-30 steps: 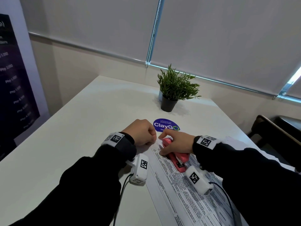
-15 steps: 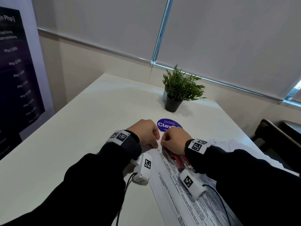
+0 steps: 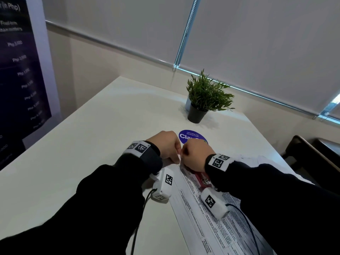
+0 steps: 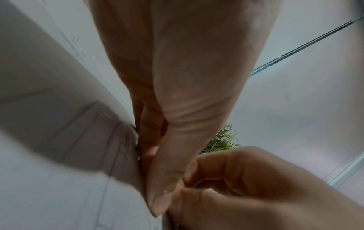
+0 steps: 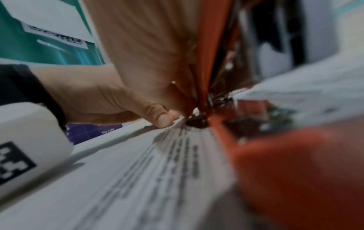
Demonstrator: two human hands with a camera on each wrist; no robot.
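Centre frame, the right hand (image 3: pixel 195 157) grips a red plastic stapler (image 3: pixel 201 178). The left hand (image 3: pixel 165 146) pinches printed white paper sheets (image 3: pixel 211 232).

The papers (image 3: pixel 202 227) lie on the right part of the table (image 3: pixel 73 153). The stapler (image 3: pixel 202 179) sits at their far left corner, under the right hand (image 3: pixel 195 155), with the left hand (image 3: pixel 165 144) just left of it. Behind the hands lies a sticker (image 3: pixel 185 136), and farther back stands a potted plant (image 3: pixel 202 100).

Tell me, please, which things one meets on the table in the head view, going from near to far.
printed papers → red stapler → right hand gripping it → round blue sticker → potted plant
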